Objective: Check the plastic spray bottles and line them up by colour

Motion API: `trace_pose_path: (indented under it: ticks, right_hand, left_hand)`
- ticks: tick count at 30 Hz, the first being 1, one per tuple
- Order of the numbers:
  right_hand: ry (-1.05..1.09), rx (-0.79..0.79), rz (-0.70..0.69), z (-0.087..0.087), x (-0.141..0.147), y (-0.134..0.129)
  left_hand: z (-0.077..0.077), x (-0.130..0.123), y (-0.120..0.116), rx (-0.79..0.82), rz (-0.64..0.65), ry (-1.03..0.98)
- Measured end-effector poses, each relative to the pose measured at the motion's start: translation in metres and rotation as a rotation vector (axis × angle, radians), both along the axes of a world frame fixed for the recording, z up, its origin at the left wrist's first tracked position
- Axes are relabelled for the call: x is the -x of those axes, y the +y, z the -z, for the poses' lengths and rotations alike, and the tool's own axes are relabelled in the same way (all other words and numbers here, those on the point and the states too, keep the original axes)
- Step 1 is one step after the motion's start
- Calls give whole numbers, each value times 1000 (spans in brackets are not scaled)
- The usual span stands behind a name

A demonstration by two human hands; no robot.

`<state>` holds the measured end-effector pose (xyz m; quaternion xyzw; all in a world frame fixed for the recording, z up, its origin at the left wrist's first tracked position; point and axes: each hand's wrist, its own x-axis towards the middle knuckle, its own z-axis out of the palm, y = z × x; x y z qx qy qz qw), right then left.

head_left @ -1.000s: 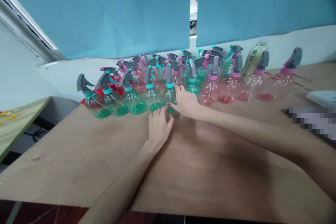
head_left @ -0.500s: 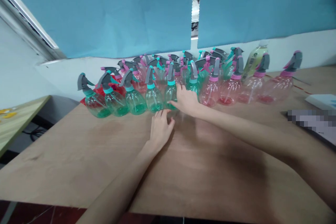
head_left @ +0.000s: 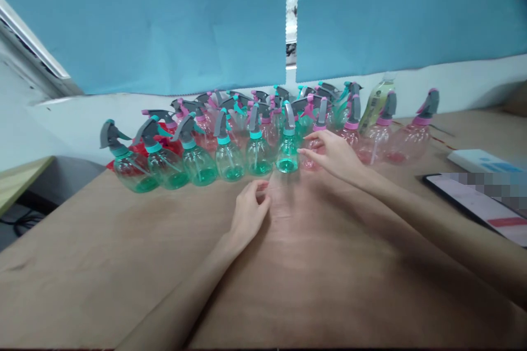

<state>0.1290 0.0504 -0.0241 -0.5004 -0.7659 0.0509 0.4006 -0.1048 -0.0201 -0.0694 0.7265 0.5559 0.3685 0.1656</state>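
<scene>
Green spray bottles with turquoise collars and grey heads form the left of the front row; one green spray bottle (head_left: 287, 151) is the rightmost of them. Beside it stands a pink spray bottle (head_left: 312, 160), partly hidden behind my right hand (head_left: 335, 156). That hand has its thumb and fingers apart, close to both bottles; whether a fingertip touches either one I cannot tell. My left hand (head_left: 250, 208) rests on the wooden table (head_left: 263, 285) in front of another green spray bottle (head_left: 259, 156), fingers loosely curved and apart, holding nothing.
More pink and green spray bottles crowd behind the front row, along with a yellow-green labelled bottle (head_left: 376, 101). At right lie a white box (head_left: 473, 160) and a dark-edged tablet-like device (head_left: 461, 197). Red plastic (head_left: 164, 145) shows at the back left.
My right hand has moved right, from the green bottles to beside the first pink one. My left hand stays low on the table. The view has shifted slightly.
</scene>
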Motion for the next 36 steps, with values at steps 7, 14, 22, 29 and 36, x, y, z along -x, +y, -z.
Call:
trace_pose_path:
  ticks: [7,14,22,29,36]
  right_hand:
    - [160,84,-26,1,18,16]
    - [260,174,-37,17,41,31]
    - [172,220,78,7,56,40]
    - [54,171,155,7,60,35]
    - [29,121,118,10,52,19]
  left_hand:
    - [-7,-15,-14,53,18,-93]
    - [-12,-21,-18,135,23,-188]
    - [-8,-19,-17,134,39,-227]
    - [-10,-21,-19,157,34,-223]
    - [-10,-23,-22,187,43,-236]
